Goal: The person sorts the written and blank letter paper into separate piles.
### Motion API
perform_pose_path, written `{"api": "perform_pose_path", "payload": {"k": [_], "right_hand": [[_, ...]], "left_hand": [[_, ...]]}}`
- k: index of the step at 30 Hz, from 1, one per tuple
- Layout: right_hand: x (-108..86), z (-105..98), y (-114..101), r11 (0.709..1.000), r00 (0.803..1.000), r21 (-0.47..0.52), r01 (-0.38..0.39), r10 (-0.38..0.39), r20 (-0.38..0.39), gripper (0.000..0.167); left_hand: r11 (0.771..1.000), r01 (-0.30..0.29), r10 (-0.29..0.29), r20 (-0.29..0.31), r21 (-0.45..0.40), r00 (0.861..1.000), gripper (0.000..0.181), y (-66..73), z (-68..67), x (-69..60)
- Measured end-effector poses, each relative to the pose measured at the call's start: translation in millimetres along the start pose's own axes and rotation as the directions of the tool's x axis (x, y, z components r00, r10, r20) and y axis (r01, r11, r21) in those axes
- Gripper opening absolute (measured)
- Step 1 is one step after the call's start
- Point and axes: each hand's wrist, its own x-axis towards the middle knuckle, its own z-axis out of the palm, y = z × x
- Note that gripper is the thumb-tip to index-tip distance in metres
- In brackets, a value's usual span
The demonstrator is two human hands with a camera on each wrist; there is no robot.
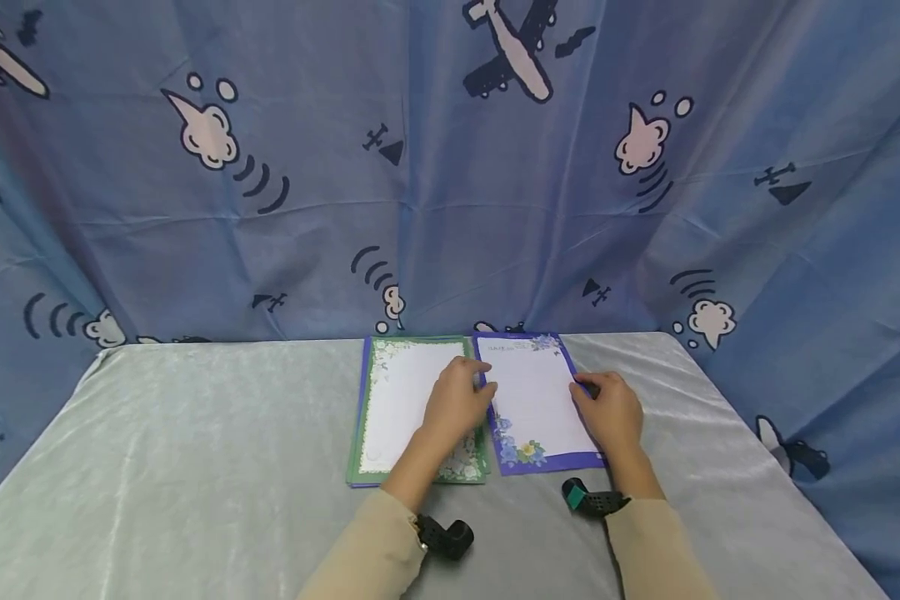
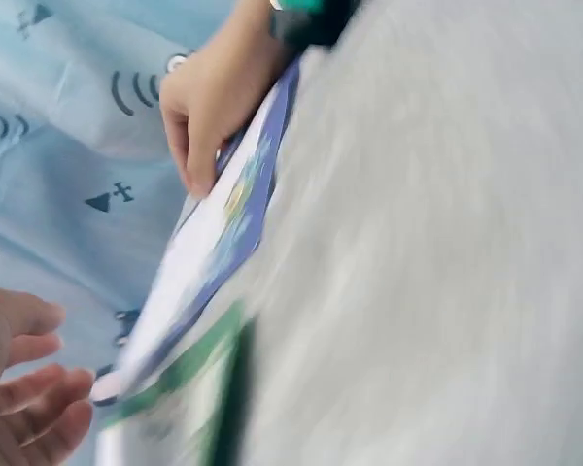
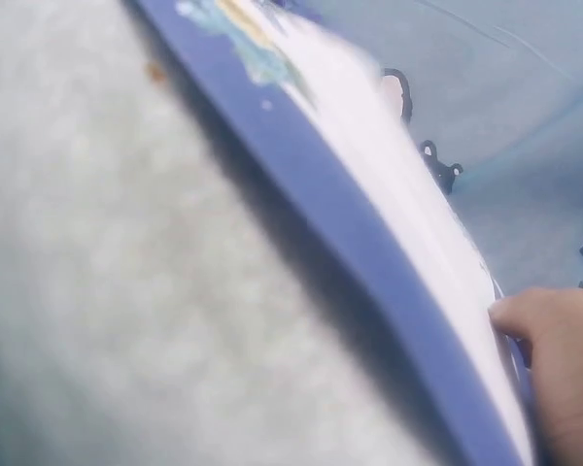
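Pinched between thumb and fingers of the right hand [image 1: 610,408] is the right edge of the purple-bordered paper [image 1: 540,408]; the fingers at the underside are hidden, so I cannot tell how many of them hold it. For the left hand [image 1: 456,400], thumb and forefinger stand apart and grip nothing; it is above the right margin of the green-bordered paper stack [image 1: 405,400], and its remaining fingers are mostly hidden from the head view. The left wrist view shows these fingers loosely bent, cut off by the picture's side, while the stack is blurred and only partly inside.

Just to the right of the stack is the purple-bordered paper; whether their edges overlap near the top, I cannot say. It has a white middle, blue flowers at the upper right corner, and more blue flowers with a yellow one at the lower left. Small lettering near its top is too small to read. It leans a little, top toward the stack. If it is one sheet or several, is not clear.

From beneath the stack, at its left, a purple strip [image 1: 363,371] sticks out. Around the stack spreads a pale tablecloth [image 1: 195,467], and behind it hangs a blue airplane-printed curtain [image 1: 307,258].
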Motion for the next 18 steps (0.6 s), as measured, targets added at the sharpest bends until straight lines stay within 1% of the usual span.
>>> {"api": "perform_pose_path", "payload": {"k": [3, 6, 8, 12, 15, 18], "right_hand": [[1.7, 0.5, -0.7, 1.0, 1.0, -0.016, 0.012, -0.012, -0.005, 0.029], [2.9, -1.4, -0.5, 1.0, 1.0, -0.028, 0.013, -0.013, -0.008, 0.028], [2.9, -2.7, -0.1, 0.999, 1.0, -0.029, 0.017, -0.017, -0.011, 0.028], [1.6, -2.7, 1.2, 0.999, 0.999, -0.018, 0.038, -0.038, -0.024, 0.027], [0.7, -0.3, 1.5, 0.998, 0.998, -0.007, 0.057, -0.057, -0.04, 0.026], [0.5, 3.0, -0.1, 0.999, 0.998, 0.005, 0.038, -0.038, -0.04, 0.026]], "left_hand": [[1.0, -0.017, 0.017, 0.022, 0.014, 1.0, 0.031, 0.1, -22.7, -2.7], [1.0, -0.008, 0.007, 0.042, 0.021, 0.999, 0.03, -1.5, -44.2, -6.2], [1.0, -0.002, 0.001, 0.04, 0.029, 0.999, 0.029, -4.3, -57.1, -9.5], [0.998, 0.004, -0.004, -0.002, 0.058, 1.0, 0.028, -15.9, -77.8, -16.6], [0.997, 0.001, 0.003, -0.057, 0.082, 0.998, 0.026, -28.6, -90.3, -21.3], [0.996, 0.019, -0.011, -0.096, 0.086, 0.995, 0.026, -41.9, -102.1, -26.4]]}}
